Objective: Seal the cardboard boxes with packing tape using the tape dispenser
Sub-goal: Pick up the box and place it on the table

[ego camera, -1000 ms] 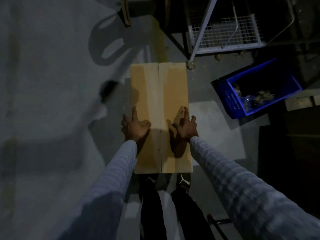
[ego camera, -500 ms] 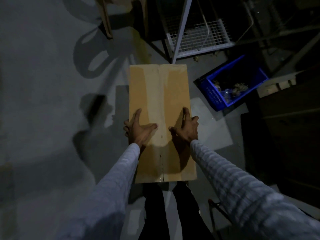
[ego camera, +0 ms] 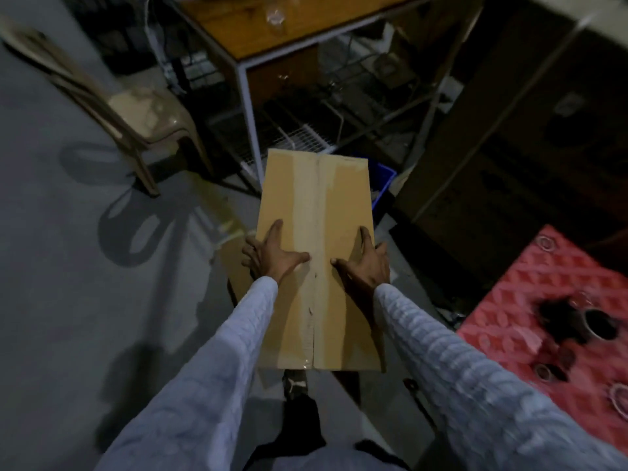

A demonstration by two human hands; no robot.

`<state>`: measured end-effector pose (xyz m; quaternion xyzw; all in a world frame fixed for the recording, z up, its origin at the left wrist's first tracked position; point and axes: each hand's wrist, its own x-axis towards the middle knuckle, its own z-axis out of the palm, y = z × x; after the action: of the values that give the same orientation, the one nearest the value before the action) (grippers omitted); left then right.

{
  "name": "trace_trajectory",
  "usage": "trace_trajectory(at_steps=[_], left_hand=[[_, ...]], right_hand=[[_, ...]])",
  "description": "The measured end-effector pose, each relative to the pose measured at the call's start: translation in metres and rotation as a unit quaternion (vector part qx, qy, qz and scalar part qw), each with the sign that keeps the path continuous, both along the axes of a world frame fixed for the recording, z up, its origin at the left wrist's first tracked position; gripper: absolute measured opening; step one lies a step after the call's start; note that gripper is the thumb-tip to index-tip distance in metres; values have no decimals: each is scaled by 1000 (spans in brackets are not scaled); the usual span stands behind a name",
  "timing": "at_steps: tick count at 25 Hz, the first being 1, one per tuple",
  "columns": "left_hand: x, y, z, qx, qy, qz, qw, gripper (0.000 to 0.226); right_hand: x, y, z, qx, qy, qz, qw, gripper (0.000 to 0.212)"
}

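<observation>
Cardboard box (ego camera: 316,212) lengthwise away, both hands gripping

Dim storeroom or back-room workspace here: bare grey concrete floor (ego camera: 68,300), a plastic chair (ego camera: 136,113) off to the left, a metal-framed counter (ego camera: 272,32) with a wooden top ahead, wire racking (ego camera: 299,137) beneath it, big dark cartons (ego camera: 509,147) stacked right, a blue crate (ego camera: 382,185) tucked behind.
</observation>
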<state>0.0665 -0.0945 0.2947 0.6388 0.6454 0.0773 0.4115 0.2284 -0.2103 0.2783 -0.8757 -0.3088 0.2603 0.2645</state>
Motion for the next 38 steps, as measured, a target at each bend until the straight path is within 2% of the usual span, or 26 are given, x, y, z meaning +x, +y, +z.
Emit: trace_trajectory(at_steps=[6,9,12,16,20,24,31,35,38], left_hand=[[45,-99,91,130,32,-119,984,107],[81,-171,141,170,17,-177,969,104],[126,-231,178,193,-4,-226,955,103],[197,-311,201,202,-34,-306,930,107],[280,-387,197,198,-36,-395,896,120],[380,-453,166,202,-25,-478,855,131],[514,-558,137,188,-32,-616,764,121],[565,-601,126,175,-30,-660,730,115],[601,-625,118,167,-14,-684,710,112]], right_hand=[[49,-122,91,65,-63,-42,995,99],[77,-202,134,81,-88,-85,989,98],[110,-279,168,92,-125,-140,978,98],[154,-378,188,87,-152,-224,959,97],[205,-467,184,93,-152,-292,940,85],[260,-544,170,58,-146,-382,911,90],[313,-644,142,34,-113,-542,832,96],[335,-670,129,61,-89,-617,779,90],[358,-685,121,68,-74,-635,766,86]])
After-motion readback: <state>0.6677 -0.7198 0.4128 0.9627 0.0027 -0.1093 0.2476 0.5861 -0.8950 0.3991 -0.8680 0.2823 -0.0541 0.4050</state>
